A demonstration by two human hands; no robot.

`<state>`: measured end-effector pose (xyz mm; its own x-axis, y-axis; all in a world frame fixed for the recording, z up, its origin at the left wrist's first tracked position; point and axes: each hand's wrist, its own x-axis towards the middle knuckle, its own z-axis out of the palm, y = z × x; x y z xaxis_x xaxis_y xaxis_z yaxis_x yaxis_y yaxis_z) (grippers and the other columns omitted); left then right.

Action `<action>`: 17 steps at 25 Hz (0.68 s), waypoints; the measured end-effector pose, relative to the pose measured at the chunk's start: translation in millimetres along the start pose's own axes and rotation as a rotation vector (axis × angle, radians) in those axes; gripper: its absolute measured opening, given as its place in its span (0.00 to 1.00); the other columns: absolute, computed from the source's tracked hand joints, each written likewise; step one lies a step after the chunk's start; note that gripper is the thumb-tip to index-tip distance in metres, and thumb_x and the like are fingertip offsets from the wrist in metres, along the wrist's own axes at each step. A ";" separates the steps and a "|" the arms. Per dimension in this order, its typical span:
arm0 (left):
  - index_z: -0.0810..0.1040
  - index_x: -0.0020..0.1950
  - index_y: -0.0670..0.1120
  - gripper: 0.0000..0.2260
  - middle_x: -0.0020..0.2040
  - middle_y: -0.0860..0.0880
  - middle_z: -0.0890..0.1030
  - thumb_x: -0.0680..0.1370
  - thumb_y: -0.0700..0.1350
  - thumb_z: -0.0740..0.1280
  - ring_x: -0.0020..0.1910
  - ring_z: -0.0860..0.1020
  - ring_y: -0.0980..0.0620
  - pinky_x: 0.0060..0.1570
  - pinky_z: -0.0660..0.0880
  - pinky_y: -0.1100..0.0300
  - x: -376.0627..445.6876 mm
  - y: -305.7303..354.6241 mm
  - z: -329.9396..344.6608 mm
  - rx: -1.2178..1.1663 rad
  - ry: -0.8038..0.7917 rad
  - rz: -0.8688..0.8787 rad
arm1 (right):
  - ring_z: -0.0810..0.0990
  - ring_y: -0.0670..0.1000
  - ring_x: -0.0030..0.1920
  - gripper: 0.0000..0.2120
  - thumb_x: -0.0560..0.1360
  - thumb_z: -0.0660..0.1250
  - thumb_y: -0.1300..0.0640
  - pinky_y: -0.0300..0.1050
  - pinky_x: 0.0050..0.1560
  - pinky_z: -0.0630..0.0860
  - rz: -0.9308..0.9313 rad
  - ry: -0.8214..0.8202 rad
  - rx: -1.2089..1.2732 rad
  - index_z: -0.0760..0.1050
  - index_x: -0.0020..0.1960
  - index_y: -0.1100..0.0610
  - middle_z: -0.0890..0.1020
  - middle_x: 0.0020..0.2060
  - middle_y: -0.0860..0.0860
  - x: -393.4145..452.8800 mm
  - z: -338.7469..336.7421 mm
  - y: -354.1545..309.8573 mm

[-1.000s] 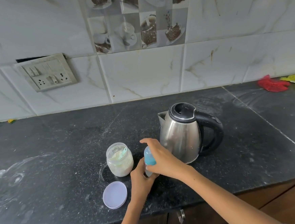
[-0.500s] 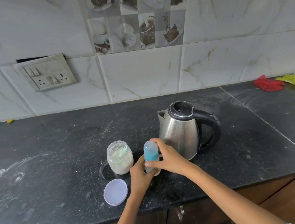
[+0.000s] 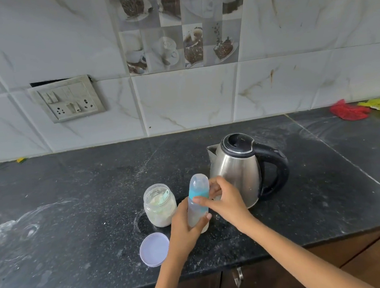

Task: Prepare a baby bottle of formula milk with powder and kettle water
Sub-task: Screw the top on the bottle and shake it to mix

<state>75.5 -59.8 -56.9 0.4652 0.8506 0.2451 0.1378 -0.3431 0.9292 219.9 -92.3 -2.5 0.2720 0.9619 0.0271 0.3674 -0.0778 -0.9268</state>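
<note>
A baby bottle (image 3: 197, 195) with a blue collar and a clear cap stands tilted slightly over the black counter (image 3: 75, 198). My left hand (image 3: 184, 226) wraps around its lower body. My right hand (image 3: 225, 200) pinches the blue collar with thumb and fingers. Just left of the bottle stands an open glass jar of pale powder (image 3: 159, 205) with a scoop inside. The jar's lilac lid (image 3: 154, 249) lies flat on the counter in front. A steel kettle (image 3: 238, 169) with a black lid and handle stands right behind my right hand.
A wall socket plate (image 3: 67, 99) sits on the tiled wall at the left. Red and yellow cloths (image 3: 350, 110) lie at the counter's far right. The counter's front edge runs just below my forearms, with a cabinet handle (image 3: 238, 276) underneath.
My right hand has slid from covering the bottle's top down to its blue collar, baring the cap. The bottle has risen a little and my left hand now grips its body more fully.
</note>
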 end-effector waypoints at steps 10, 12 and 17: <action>0.77 0.60 0.49 0.17 0.54 0.48 0.82 0.73 0.46 0.73 0.54 0.80 0.48 0.56 0.76 0.49 -3.8 8.3 -16.7 -0.160 -0.205 -0.082 | 0.77 0.56 0.65 0.31 0.75 0.68 0.71 0.50 0.63 0.77 0.000 -0.479 0.380 0.65 0.72 0.49 0.76 0.64 0.62 1.4 -24.3 -10.6; 0.76 0.59 0.50 0.17 0.50 0.50 0.83 0.72 0.49 0.73 0.50 0.80 0.50 0.48 0.77 0.54 -7.6 6.9 -10.1 -0.061 -0.123 -0.060 | 0.78 0.56 0.62 0.30 0.74 0.71 0.67 0.51 0.62 0.77 -0.008 -0.300 0.279 0.67 0.68 0.43 0.76 0.63 0.55 -5.1 -5.2 -3.3; 0.77 0.59 0.50 0.15 0.50 0.51 0.83 0.73 0.47 0.73 0.51 0.81 0.50 0.49 0.76 0.60 -9.5 18.4 -9.5 -0.090 -0.146 -0.101 | 0.75 0.43 0.64 0.36 0.77 0.68 0.55 0.48 0.66 0.75 0.038 -0.284 0.167 0.51 0.74 0.34 0.67 0.70 0.41 -13.1 -7.0 3.1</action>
<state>65.3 -70.3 -39.5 0.5760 0.8097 0.1124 0.1147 -0.2162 0.9696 223.7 -107.0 -3.1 0.0149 0.9956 -0.0923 0.2045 -0.0934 -0.9744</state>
